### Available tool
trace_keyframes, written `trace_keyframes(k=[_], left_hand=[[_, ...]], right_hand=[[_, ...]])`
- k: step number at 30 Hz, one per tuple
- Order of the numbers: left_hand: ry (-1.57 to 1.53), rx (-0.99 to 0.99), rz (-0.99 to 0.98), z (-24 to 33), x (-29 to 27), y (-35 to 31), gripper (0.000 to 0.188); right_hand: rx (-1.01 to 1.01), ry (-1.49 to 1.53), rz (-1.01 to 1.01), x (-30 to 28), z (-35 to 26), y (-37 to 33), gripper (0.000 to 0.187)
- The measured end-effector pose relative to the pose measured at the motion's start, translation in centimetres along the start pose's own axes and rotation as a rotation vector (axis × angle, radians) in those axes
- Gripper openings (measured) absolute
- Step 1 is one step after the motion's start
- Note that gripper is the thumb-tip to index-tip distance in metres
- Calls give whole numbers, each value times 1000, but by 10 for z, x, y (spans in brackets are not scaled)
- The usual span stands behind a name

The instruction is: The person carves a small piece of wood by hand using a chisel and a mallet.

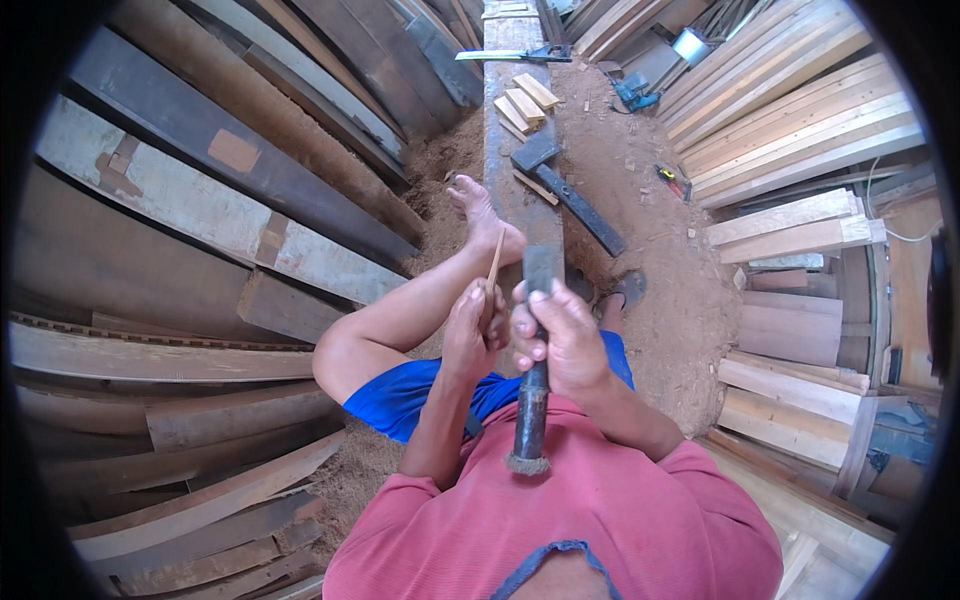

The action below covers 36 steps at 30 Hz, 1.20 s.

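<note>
My left hand (474,325) is closed round a thin, pointed wooden stick (496,262), whose tip points up and away from me. Just beside it, my right hand (562,340) grips a wide chisel (531,415). The flat dark blade extends beyond my fingers, while the dark handle, frayed at its butt end, points back to my chest. Blade and stick appear close, but I cannot tell whether they touch. Past my hands, a hammer (570,195) with a dark blocky head and a dark handle lies across the narrow bench (500,165).
Several small wood pieces (525,104) and a handsaw (515,55) lie farther along the bench. A blue power tool (635,92) and a red-and-yellow tool (672,182) rest on the sawdust-covered floor (650,250). Stacked boards (200,225) stand left, lumber (800,110) right.
</note>
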State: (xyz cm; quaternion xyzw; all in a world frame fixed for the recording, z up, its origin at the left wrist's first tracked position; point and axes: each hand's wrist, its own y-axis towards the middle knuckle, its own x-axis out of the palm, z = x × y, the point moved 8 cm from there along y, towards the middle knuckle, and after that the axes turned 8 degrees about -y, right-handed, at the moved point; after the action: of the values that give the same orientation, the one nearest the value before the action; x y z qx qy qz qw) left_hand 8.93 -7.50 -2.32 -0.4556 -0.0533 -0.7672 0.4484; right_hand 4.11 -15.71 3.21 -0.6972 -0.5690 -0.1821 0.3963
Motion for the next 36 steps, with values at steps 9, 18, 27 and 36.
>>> trace_keyframes(k=[9,18,27,36], left_hand=[[629,263,35,31,11,-1,41],[279,-63,149,-25,-41,-45,39],[323,139,25,32,4,16,35],[561,35,-56,-14,-10,-52,43]], right_hand=[[132,-142,-69,25,28,-19,16],[-66,-126,54,8,-20,-33,15],[208,-55,-129,36,37,-12,15],[-218,-206,-74,29,-30,-53,17]])
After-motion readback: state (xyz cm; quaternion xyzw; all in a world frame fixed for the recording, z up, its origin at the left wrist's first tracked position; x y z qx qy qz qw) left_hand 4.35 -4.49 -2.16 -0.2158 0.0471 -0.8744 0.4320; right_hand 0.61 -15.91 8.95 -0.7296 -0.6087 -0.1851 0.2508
